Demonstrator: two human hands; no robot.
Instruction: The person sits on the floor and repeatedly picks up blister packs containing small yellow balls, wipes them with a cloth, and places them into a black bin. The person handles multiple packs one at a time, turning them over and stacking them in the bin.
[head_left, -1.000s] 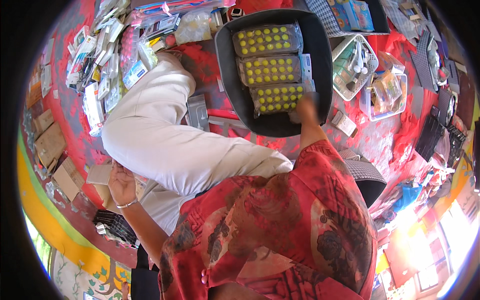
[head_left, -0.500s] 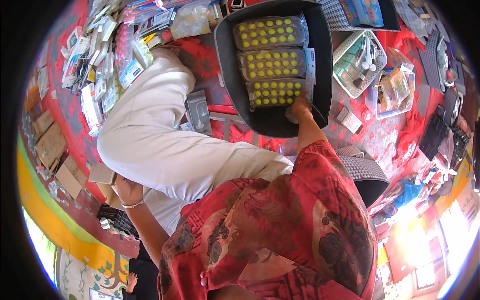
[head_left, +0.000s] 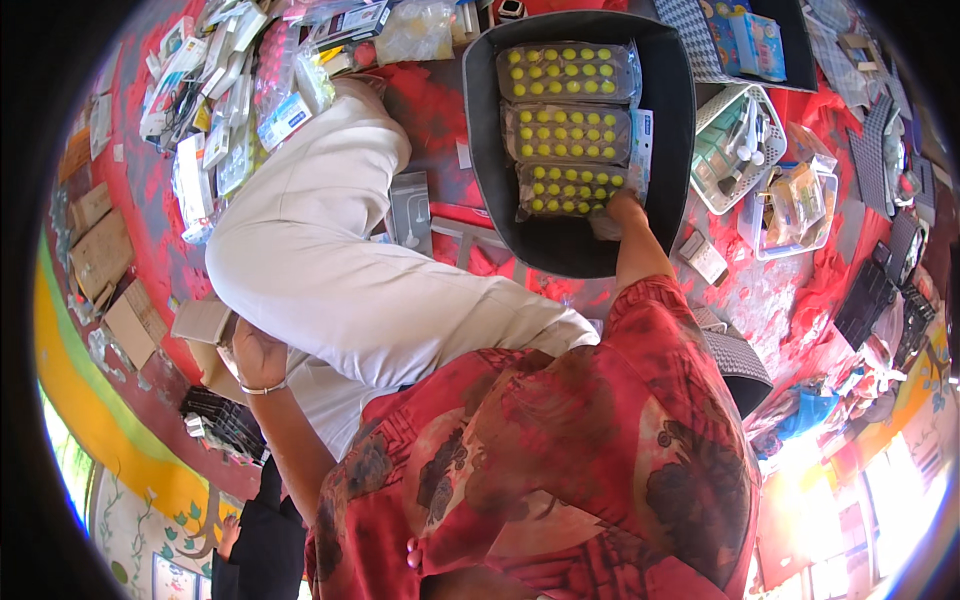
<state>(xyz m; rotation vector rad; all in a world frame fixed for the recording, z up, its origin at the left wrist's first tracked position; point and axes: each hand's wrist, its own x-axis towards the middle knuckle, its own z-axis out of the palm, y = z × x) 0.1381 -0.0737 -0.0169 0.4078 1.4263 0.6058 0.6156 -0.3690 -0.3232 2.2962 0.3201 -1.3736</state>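
Where packets (head_left: 566, 188) lie, right hand (head_left: 622, 208) rests.

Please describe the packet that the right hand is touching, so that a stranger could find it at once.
Find the big black tray on the red cloth. Three clear packets of yellow round pieces lie inside it in a column. It is the nearest packet, under the right hand; the other two lie untouched.

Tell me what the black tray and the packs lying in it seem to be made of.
Black tray: looks like matte moulded plastic, with smooth rounded walls and little shine. Packs: seemingly clear glossy plastic film or blister, since glare shows on them and rows of yellow round pieces show through. The right hand touches the nearest pack.
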